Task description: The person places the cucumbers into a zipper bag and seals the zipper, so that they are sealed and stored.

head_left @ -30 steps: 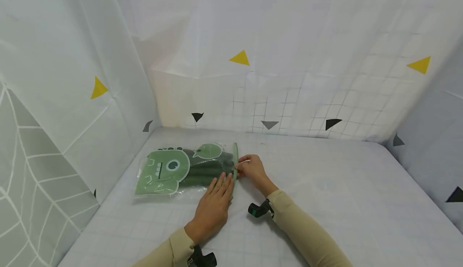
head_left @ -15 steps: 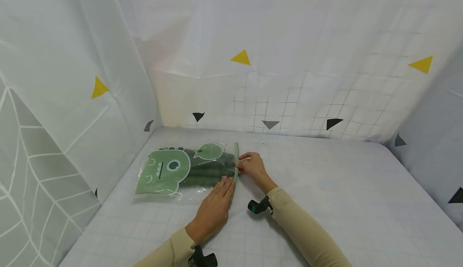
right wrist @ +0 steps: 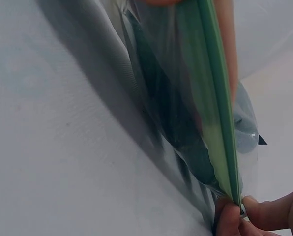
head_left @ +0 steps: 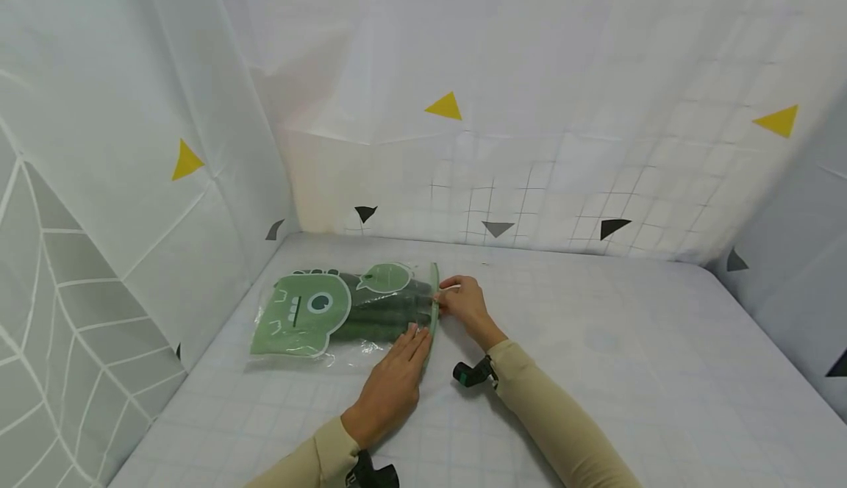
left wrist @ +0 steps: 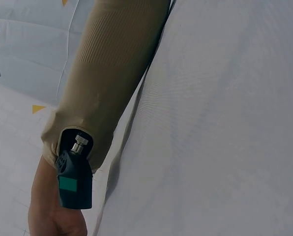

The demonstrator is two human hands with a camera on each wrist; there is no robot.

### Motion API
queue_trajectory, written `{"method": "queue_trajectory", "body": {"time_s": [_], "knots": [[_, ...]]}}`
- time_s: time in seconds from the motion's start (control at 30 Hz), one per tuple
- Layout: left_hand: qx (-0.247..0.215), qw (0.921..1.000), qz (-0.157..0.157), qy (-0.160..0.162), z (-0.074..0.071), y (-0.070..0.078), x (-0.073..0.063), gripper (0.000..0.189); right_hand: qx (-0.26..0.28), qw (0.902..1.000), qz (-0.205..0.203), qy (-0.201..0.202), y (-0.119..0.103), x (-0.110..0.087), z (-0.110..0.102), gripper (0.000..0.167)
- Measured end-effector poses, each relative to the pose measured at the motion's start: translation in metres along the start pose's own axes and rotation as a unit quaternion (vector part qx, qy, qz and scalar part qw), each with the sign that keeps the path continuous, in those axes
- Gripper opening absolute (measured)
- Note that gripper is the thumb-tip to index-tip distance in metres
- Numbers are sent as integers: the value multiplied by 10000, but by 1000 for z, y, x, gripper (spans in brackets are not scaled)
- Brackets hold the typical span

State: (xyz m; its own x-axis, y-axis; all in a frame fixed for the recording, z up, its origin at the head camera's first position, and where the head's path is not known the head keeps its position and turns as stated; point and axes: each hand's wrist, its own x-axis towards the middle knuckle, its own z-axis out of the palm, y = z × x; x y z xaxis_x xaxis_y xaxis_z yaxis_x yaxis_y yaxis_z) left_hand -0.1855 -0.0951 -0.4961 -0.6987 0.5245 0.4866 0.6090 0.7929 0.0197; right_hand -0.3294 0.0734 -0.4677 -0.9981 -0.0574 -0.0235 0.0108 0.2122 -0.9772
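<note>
A clear zip bag [head_left: 377,311] with a green monster print lies flat on the table, dark green contents showing through it. Its green zip strip [head_left: 433,311] runs along the right-hand edge. My left hand [head_left: 390,385] lies over the near part of that edge with fingers straight on top; the right wrist view shows its digits on both sides of the strip, holding it. My right hand [head_left: 466,308] pinches the strip farther along, between thumb and fingertips [right wrist: 230,216]. In the left wrist view, only part of the right hand [left wrist: 58,221] shows, below its sleeve.
The white table [head_left: 595,370] meets a white back curtain [head_left: 529,106] marked with triangles, with more hangings at both sides. Each wrist carries a black camera, such as the right one [head_left: 471,374].
My right hand has shifted slightly toward the far end of the zip strip. The left hand stays on the bag's edge, and the whole head view has drifted a little.
</note>
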Motion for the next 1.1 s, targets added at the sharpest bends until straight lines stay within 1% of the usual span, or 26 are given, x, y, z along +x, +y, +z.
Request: {"method": "queue_trajectory", "body": {"time_s": [0.3, 0.53, 0.73, 0.87, 1.1], "knots": [[-67, 10000, -15, 68, 0, 2, -2, 50, 29, 10000, -21, 54, -1, 7, 2, 26], [34, 9999, -13, 111, 0, 2, -4, 50, -82, 9999, -104, 69, 1, 17, 4, 26], [79, 9999, -50, 90, 0, 2, -3, 51, -138, 9997, -148, 144, 0, 25, 5, 28], [84, 9999, -22, 52, 1, 2, -3, 50, -170, 9994, -197, 242, 0, 30, 5, 29], [39, 10000, -31, 17, 4, 2, -4, 50, -75, 9994, -177, 299, 2, 36, 5, 29]]}}
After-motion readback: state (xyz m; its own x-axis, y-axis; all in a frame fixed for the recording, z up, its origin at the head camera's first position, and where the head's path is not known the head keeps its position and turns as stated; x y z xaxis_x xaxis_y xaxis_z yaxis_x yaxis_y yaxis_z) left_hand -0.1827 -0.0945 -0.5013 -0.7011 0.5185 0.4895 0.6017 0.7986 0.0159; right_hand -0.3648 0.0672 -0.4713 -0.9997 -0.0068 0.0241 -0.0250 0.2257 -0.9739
